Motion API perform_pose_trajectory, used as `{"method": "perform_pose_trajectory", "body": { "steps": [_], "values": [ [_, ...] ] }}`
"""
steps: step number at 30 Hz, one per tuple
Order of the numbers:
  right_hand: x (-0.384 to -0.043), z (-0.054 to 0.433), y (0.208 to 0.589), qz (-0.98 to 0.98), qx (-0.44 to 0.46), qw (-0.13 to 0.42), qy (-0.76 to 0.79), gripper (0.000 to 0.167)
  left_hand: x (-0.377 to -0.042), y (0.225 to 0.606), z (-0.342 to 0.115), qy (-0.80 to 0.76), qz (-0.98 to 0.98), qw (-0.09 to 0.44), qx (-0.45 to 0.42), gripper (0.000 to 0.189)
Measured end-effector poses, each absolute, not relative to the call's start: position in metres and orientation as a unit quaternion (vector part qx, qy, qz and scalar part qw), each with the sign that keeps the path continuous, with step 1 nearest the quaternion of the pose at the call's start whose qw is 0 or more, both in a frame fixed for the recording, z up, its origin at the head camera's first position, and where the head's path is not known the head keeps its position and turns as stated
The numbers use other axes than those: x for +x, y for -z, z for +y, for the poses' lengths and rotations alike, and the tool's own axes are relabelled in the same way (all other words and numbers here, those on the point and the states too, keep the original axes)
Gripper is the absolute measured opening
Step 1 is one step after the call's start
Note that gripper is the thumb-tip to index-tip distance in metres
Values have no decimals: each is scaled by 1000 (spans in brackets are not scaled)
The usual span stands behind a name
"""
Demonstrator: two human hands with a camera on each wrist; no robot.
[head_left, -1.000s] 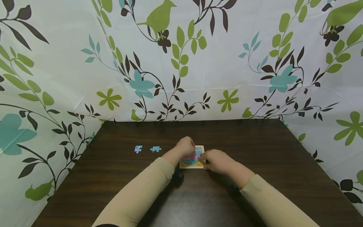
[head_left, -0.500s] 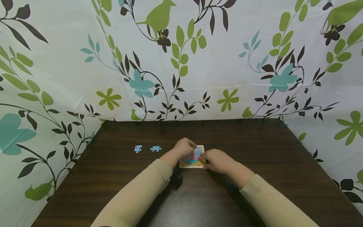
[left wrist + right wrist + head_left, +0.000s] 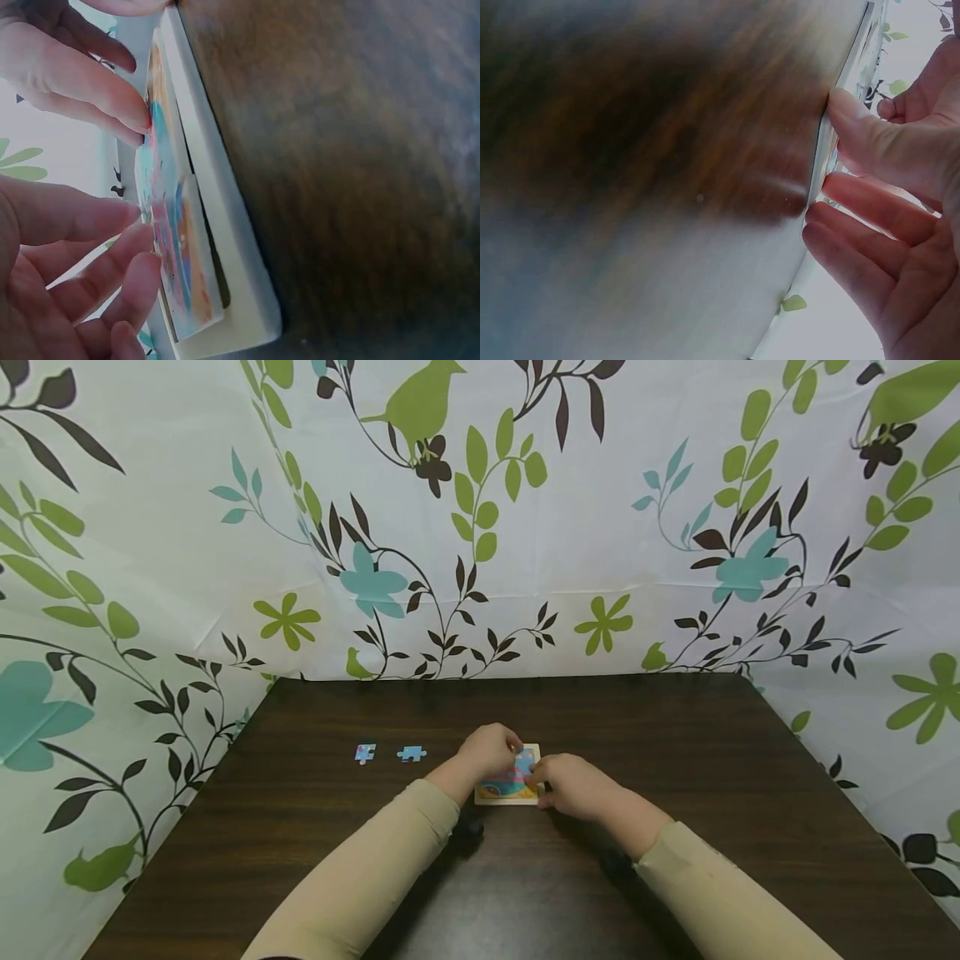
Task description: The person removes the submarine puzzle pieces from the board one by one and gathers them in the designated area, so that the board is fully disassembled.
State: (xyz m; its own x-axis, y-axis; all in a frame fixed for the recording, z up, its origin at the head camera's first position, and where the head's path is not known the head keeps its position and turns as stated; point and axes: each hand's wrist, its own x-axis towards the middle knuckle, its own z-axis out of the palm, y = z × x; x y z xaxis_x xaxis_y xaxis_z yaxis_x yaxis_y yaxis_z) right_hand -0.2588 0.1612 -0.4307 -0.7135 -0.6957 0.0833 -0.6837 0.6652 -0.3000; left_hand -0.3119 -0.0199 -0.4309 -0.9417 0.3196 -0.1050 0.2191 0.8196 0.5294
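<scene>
A small wooden jigsaw puzzle tray with a colourful picture lies on the table in the head view. My left hand bends over its upper left part, thumb and fingertips brought together at the picture in a pinch on a puzzle piece, mostly hidden by the fingers. In the left wrist view, one end of the picture sits raised and tilted above the pale rim. My right hand grips the tray's right side; the right wrist view shows its thumb against the tray's edge.
Two loose blue jigsaw pieces lie apart to the left of the tray: one with a pink patch and a plain blue one. A dark wooden table carries everything. Patterned cloth hangs behind and at both sides.
My left hand has shifted very slightly to the right over the tray, and its fingertips show more. The right hand, the tray and the two loose pieces have stayed in place.
</scene>
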Motion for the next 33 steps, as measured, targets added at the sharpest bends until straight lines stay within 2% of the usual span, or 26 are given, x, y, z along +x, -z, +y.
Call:
{"method": "perform_pose_trajectory", "body": {
  "steps": [6, 11, 16, 21, 24, 29, 33],
  "values": [
    [-257, 160, 429, 913, -375, 28, 160, 24, -311, 428, -23, -279, 948, 86, 130, 20],
    [-256, 160, 427, 914, -371, 33, 159, 24, -309, 426, -25, -363, 914, 138, 117, 27],
    [-257, 160, 426, 914, -372, 37, 157, 24, -305, 422, -23, -438, 875, 192, 73, 24],
    [-258, 161, 428, 911, -383, 24, 154, 22, -301, 419, -20, -467, 859, 204, 56, 24],
    [-259, 161, 428, 909, -384, 32, 161, 13, -300, 420, -22, -520, 824, 222, 33, 29],
    [-259, 161, 428, 906, -379, 52, 181, 23, -301, 425, -26, -586, 773, 241, -5, 37],
    [-258, 160, 428, 909, -370, 54, 183, 14, -302, 425, -27, -582, 778, 235, -7, 35]
  ]
}}
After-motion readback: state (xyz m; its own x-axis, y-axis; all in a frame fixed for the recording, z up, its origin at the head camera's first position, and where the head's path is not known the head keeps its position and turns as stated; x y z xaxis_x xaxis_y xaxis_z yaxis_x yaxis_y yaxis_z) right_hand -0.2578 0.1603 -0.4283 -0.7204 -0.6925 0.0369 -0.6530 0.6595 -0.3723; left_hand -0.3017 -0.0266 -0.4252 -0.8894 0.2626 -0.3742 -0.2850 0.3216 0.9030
